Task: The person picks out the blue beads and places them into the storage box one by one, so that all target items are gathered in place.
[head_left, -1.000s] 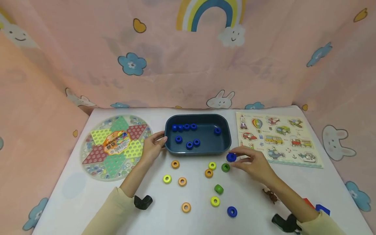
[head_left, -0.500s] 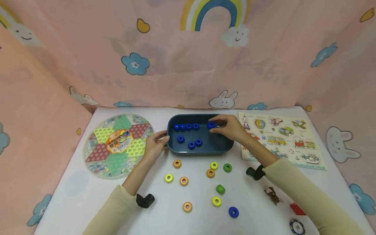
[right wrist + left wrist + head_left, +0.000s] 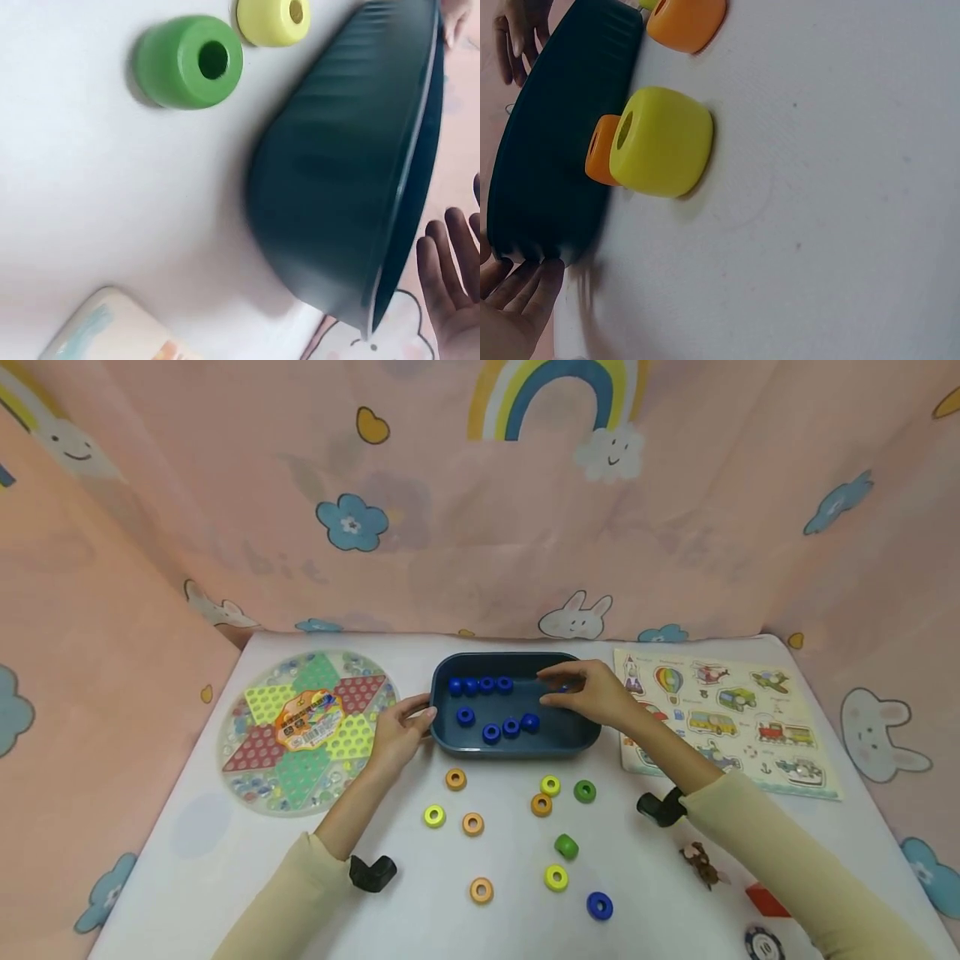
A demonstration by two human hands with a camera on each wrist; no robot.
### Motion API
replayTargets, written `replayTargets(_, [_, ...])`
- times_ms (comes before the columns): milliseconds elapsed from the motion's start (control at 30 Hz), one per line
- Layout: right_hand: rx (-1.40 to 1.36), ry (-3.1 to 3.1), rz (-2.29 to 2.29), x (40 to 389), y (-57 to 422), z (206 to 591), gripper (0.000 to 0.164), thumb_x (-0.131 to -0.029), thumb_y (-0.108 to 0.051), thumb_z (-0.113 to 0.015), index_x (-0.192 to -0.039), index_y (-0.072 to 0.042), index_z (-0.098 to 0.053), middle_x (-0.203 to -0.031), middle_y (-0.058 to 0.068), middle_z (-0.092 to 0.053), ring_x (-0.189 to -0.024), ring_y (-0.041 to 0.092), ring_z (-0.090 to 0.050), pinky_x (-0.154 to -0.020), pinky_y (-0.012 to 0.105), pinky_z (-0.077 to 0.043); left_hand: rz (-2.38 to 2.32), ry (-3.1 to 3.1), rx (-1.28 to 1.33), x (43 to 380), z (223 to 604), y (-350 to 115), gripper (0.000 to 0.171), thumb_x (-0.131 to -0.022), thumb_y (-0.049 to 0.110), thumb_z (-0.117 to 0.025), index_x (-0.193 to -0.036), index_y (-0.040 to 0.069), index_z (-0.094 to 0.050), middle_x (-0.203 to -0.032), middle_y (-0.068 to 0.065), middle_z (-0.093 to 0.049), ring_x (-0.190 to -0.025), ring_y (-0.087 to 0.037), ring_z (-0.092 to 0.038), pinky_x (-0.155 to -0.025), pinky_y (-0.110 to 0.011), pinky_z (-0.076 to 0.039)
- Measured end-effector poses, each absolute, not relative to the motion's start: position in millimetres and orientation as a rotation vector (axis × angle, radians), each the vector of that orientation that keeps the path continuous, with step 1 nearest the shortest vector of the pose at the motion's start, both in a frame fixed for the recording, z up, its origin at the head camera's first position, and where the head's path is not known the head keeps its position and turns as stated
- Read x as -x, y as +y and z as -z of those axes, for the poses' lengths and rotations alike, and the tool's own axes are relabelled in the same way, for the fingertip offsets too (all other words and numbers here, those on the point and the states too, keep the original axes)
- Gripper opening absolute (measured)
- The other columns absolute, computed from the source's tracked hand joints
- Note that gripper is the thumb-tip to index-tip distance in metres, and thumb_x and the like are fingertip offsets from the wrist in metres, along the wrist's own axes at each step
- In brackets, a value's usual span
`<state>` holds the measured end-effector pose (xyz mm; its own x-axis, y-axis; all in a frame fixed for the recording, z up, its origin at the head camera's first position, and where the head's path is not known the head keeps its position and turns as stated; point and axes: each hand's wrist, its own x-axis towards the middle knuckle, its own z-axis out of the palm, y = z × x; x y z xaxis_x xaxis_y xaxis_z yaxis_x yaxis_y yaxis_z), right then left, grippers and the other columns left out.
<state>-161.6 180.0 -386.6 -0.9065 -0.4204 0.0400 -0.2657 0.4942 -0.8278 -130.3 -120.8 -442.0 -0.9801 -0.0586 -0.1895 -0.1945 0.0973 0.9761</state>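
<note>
A dark blue tray stands at the back middle, holding several blue ring beads. My left hand grips the tray's left end, thumb at the rim and fingers against the outer wall, as the left wrist view shows. Over the right part of the tray is my right hand, thumb and fingers apart with nothing between them. A blue bead lies on the tray floor just left of and in front of it. Another bead shows partly behind its fingers. In the right wrist view the fingers look spread beyond the rim.
In front of the tray lie orange beads, yellow beads, green beads and a blue one. A round game board is at left, a picture puzzle at right. A brown figurine, red block and poker chip lie front right.
My right hand has carried a blue bead from above the table into the tray and let it go beside the front row. My left hand stays on the tray's end.
</note>
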Motion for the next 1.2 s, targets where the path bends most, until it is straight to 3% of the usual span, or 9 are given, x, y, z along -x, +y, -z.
replayTargets(200, [0.569, 2.46, 1.516, 128.0, 202.1, 385.0, 0.036, -0.083, -0.018, -0.071, -0.115, -0.006, -0.064, -0.107, 0.006, -0.066, -0.09, 0.017, -0.061, -0.073, 0.027, -0.054, -2.029, 2.251, 0.262, 131.2, 439.4, -119.0, 0.033, -0.091, 0.007, -0.059, -0.123, -0.001, -0.056, -0.122, -0.016, -0.056, -0.103, -0.027, -0.06, -0.074, -0.024, -0.054])
replayTargets(367, [0.592, 2.348, 1.597, 73.6, 222.6, 396.1, 0.033, -0.083, -0.01, -0.069, -0.114, -0.003, -0.063, -0.106, 0.008, -0.065, -0.092, 0.022, -0.061, -0.074, 0.031, -0.054, -2.032, 2.242, 0.256, 129.3, 438.6, -118.3, 0.033, -0.091, 0.006, -0.058, -0.123, -0.001, -0.055, -0.122, -0.017, -0.055, -0.104, -0.027, -0.059, -0.074, -0.025, -0.054])
replayTargets(700, [0.542, 2.049, 1.43, -27.2, 241.4, 447.2, 0.036, -0.078, -0.021, -0.074, -0.111, -0.009, -0.066, -0.107, 0.004, -0.064, -0.092, 0.018, -0.058, -0.067, 0.027, -0.052, -2.022, 2.262, 0.262, 128.1, 437.0, -119.3, 0.034, -0.091, 0.009, -0.059, -0.124, 0.0, -0.055, -0.123, -0.015, -0.055, -0.104, -0.027, -0.059, -0.074, -0.024, -0.054])
replayTargets(900, [0.546, 2.101, 1.432, -46.9, 236.3, 466.6, 0.036, -0.076, -0.025, -0.075, -0.109, -0.013, -0.068, -0.105, -0.002, -0.063, -0.091, 0.012, -0.057, -0.064, 0.024, -0.05, -2.024, 2.266, 0.264, 128.5, 437.4, -119.3, 0.034, -0.091, 0.009, -0.059, -0.123, -0.001, -0.055, -0.122, -0.015, -0.056, -0.103, -0.029, -0.06, -0.073, -0.025, -0.054])
replayTargets(1200, [0.564, 2.161, 1.407, -41.9, 235.9, 465.1, 0.033, -0.076, -0.022, -0.076, -0.107, -0.016, -0.068, -0.103, -0.003, -0.064, -0.088, 0.012, -0.058, -0.062, 0.024, -0.051, -2.003, 2.273, 0.267, 129.9, 437.2, -120.4, 0.034, -0.092, 0.012, -0.059, -0.124, 0.001, -0.056, -0.123, -0.013, -0.056, -0.102, -0.028, -0.06, -0.073, -0.025, -0.054])
